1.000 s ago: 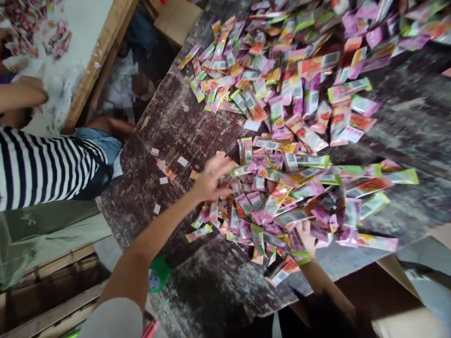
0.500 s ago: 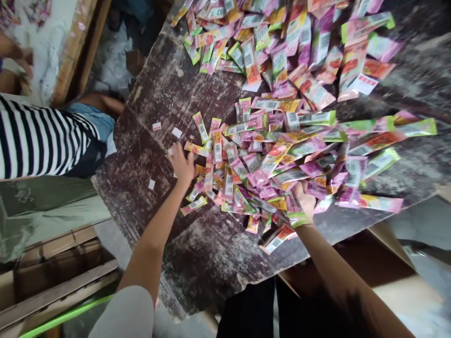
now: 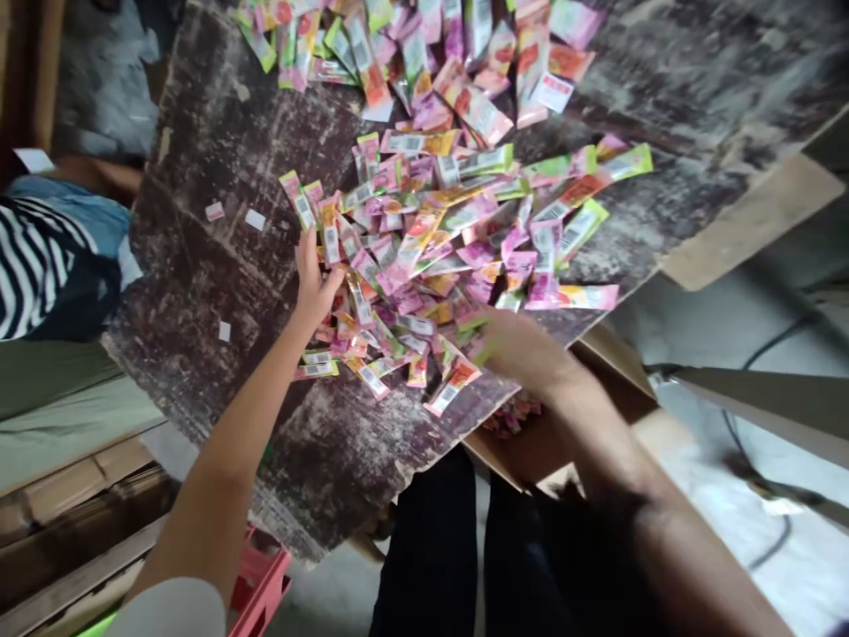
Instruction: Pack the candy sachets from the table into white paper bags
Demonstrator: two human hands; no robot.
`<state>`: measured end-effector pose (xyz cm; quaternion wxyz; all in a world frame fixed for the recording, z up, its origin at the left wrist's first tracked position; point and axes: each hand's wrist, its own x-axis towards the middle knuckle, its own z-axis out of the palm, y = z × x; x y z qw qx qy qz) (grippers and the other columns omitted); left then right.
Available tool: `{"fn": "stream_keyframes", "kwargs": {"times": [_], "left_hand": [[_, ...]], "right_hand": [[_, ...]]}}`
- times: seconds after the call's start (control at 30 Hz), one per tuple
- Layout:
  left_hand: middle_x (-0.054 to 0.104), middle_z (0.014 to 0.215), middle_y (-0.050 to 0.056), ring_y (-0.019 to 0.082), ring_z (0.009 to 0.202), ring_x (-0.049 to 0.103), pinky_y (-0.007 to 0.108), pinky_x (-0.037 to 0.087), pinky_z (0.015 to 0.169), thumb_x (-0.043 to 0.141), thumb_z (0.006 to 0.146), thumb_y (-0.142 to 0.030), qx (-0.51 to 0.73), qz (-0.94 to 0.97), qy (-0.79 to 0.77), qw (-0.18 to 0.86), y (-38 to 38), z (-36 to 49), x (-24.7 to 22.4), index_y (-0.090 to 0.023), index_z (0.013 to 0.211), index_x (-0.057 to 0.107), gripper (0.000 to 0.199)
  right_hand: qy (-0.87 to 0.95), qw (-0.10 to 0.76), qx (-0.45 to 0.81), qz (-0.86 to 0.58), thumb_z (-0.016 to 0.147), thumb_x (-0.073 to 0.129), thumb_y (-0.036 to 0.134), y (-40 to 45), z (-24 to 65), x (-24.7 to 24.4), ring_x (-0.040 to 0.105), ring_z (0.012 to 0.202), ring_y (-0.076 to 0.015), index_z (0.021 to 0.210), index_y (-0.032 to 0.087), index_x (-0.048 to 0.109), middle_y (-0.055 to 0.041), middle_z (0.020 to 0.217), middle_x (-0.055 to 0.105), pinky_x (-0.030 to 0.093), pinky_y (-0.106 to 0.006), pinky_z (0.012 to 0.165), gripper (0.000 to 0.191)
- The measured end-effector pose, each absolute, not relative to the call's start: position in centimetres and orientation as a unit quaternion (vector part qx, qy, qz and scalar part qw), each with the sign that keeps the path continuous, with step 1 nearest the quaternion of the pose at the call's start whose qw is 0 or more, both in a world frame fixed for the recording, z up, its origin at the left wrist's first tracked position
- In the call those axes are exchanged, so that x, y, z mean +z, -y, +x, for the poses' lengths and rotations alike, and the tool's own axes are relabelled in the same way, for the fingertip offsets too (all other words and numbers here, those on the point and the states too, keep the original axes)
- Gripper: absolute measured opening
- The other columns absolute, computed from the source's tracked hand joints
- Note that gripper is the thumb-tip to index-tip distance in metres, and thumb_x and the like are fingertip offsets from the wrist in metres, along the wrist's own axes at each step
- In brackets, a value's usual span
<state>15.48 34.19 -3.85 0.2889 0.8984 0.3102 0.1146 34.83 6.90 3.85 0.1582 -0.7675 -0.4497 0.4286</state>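
Observation:
A loose heap of stick sachets (image 3: 424,234), pink, orange, purple and green with fruit prints and barcodes, lies on a worn dark wooden table (image 3: 225,407). My left hand (image 3: 317,285) is open at the heap's left edge, fingers pointing away from me and thumb apart, touching the outer sachets. On the heap's near right side is my right hand (image 3: 521,352), smeared by motion. A blurred green-ended sachet (image 3: 474,332) shows at its fingers, and whether they grip it is unclear.
A second sachet heap (image 3: 398,53) lies farther back. Small white paper slips (image 3: 255,219) dot the table's left side. Below the near edge stands a cardboard box (image 3: 550,442) with sachets inside. A red crate (image 3: 262,584) sits below left. Another person in a striped top (image 3: 40,257) is at left.
The view has shifted right, so the table appears farther left. My left hand has turned and come against the heap's left edge. My right hand has drawn back toward the near table edge.

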Motion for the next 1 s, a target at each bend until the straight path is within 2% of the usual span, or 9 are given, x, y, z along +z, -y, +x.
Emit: {"fn": "stream_keyframes", "kwargs": {"times": [0.1, 0.17, 0.2, 0.27, 0.33, 0.4, 0.6, 0.87, 1.0], "left_hand": [[0.026, 0.161, 0.006, 0.027, 0.151, 0.017, 0.043, 0.007, 0.124, 0.032, 0.080, -0.084, 0.105, 0.906, -0.295, 0.286, -33.0, 17.1, -4.9, -0.029, 0.154, 0.024, 0.092], [0.029, 0.160, 0.007, 0.029, 0.150, 0.018, 0.045, 0.005, 0.124, 0.034, 0.077, -0.085, 0.111, 0.912, -0.290, 0.267, -32.2, 17.9, -5.2, -0.027, 0.153, 0.028, 0.096], [0.030, 0.160, 0.008, 0.030, 0.150, 0.019, 0.046, 0.006, 0.124, 0.035, 0.076, -0.086, 0.116, 0.914, -0.288, 0.261, -31.8, 18.2, -5.3, -0.026, 0.153, 0.029, 0.097], [0.032, 0.159, 0.008, 0.031, 0.149, 0.020, 0.048, 0.009, 0.124, 0.038, 0.075, -0.086, 0.124, 0.915, -0.281, 0.262, -30.8, 18.7, -5.4, -0.027, 0.152, 0.032, 0.097], [0.033, 0.157, 0.005, 0.032, 0.148, 0.021, 0.049, 0.011, 0.123, 0.041, 0.075, -0.086, 0.125, 0.914, -0.272, 0.273, -29.3, 19.3, -5.4, -0.029, 0.151, 0.033, 0.095], [0.034, 0.156, 0.003, 0.032, 0.148, 0.022, 0.049, 0.014, 0.123, 0.046, 0.076, -0.083, 0.130, 0.911, -0.263, 0.290, -27.1, 20.0, -5.5, -0.031, 0.150, 0.033, 0.092], [0.040, 0.147, 0.007, 0.032, 0.141, 0.034, 0.051, 0.028, 0.117, 0.051, 0.080, -0.075, 0.195, 0.891, -0.238, 0.334, -16.3, 21.8, -5.5, -0.034, 0.148, 0.032, 0.082], [0.043, 0.137, 0.014, 0.030, 0.127, 0.048, 0.049, 0.046, 0.102, 0.063, 0.085, -0.046, 0.110, 0.907, -0.154, 0.376, -0.5, 21.1, -4.6, -0.028, 0.142, 0.041, 0.064], [0.039, 0.144, 0.012, 0.032, 0.134, 0.042, 0.055, 0.040, 0.108, 0.062, 0.086, -0.033, 0.010, 0.923, -0.065, 0.380, 3.8, 19.3, -3.0, -0.028, 0.124, 0.059, 0.039]], "right_hand": [[0.380, 0.089, 0.399, -0.830, 0.081, 0.054, 0.017, -6.8, 40.1, 6.1, 0.069, 0.077, -0.0270, 0.087, 0.023, 0.072, -0.0053, 0.081, 0.072, 0.057, -0.050, 0.077, 0.020], [0.337, 0.156, 0.292, -0.881, 0.083, 0.060, 0.027, -8.0, 43.5, 5.2, 0.068, 0.094, -0.0323, 0.101, 0.022, 0.070, -0.0085, 0.098, 0.072, 0.055, -0.055, 0.088, 0.022], [0.317, 0.210, 0.251, -0.890, 0.081, 0.066, 0.034, -8.8, 44.9, 4.1, 0.063, 0.110, -0.0336, 0.120, 0.021, 0.063, -0.0108, 0.117, 0.068, 0.051, -0.054, 0.098, 0.041], [0.275, 0.266, 0.226, -0.896, 0.079, 0.070, 0.052, -10.3, 46.5, 1.3, 0.041, 0.139, -0.0310, 0.149, 0.023, 0.036, -0.0083, 0.150, 0.044, 0.034, -0.050, 0.117, 0.083], [0.274, 0.266, 0.253, -0.889, 0.087, 0.055, 0.065, -11.0, 46.4, -1.3, 0.014, 0.151, -0.0279, 0.156, 0.019, 0.016, -0.0067, 0.162, 0.022, 0.009, -0.051, 0.124, 0.092], [0.339, 0.280, 0.248, -0.864, 0.088, 0.048, 0.070, -10.5, 45.4, -3.0, 0.009, 0.151, -0.0288, 0.156, 0.021, 0.018, -0.0065, 0.163, 0.019, 0.000, -0.053, 0.123, 0.089], [0.486, 0.390, 0.224, -0.749, 0.084, 0.043, 0.078, -1.8, 42.9, -4.3, 0.047, 0.130, -0.0294, 0.130, 0.016, 0.059, -0.0120, 0.140, 0.055, 0.025, -0.054, 0.115, 0.080], [0.413, 0.459, 0.349, -0.705, 0.080, 0.058, 0.069, 12.7, 40.9, -5.8, 0.061, 0.102, -0.0270, 0.103, 0.020, 0.068, -0.0089, 0.108, 0.066, 0.047, -0.043, 0.092, 0.055], [0.385, 0.337, 0.416, -0.752, 0.083, 0.061, 0.051, 17.5, 38.3, -7.0, 0.065, 0.093, -0.0249, 0.103, 0.017, 0.068, -0.0107, 0.100, 0.069, 0.052, -0.037, 0.083, 0.040]]}}
